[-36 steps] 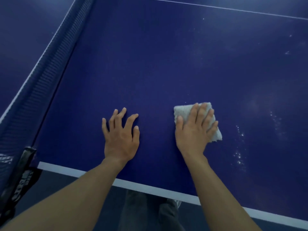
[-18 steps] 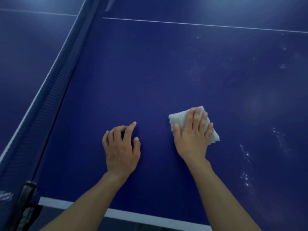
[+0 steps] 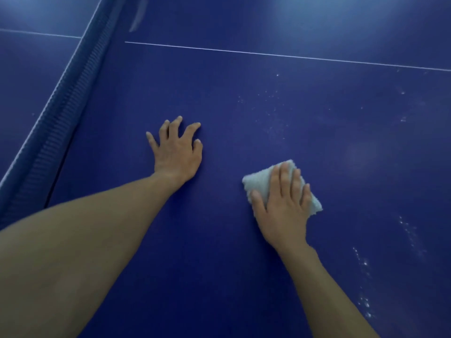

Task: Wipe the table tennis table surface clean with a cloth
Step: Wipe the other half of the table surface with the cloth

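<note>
While leaning out over the table tennis table point(image 3: 219, 252), presses the cloth point(image 3: 258, 180) flat to the blue surface with the right hand point(image 3: 283, 208). Lays those fingers straight and close together across the cloth, thumb out along its near-left edge; no curl, no pinch. Leaves corners of pale towelling showing past the fingertips and beyond the little finger. Props on the left hand point(image 3: 177, 152), palm down, fingers spread and slightly bent at the knuckles, tips touching the table, gripping nothing. Reaches with both forearms, the left stretched farther.

Shows the net point(image 3: 61, 113) well out to the left of the left hand, a thin white line point(image 3: 268, 54) far ahead of both hands, and white specks point(image 3: 363, 264) to the right of the right wrist, with more ahead of the right fingertips.

Against half a second ago: has pushed the left hand forward, now well ahead of the right rather than level with it, and has spread its fingers again after a partial curl. Has kept the right hand on the cloth in the same flat press.
</note>
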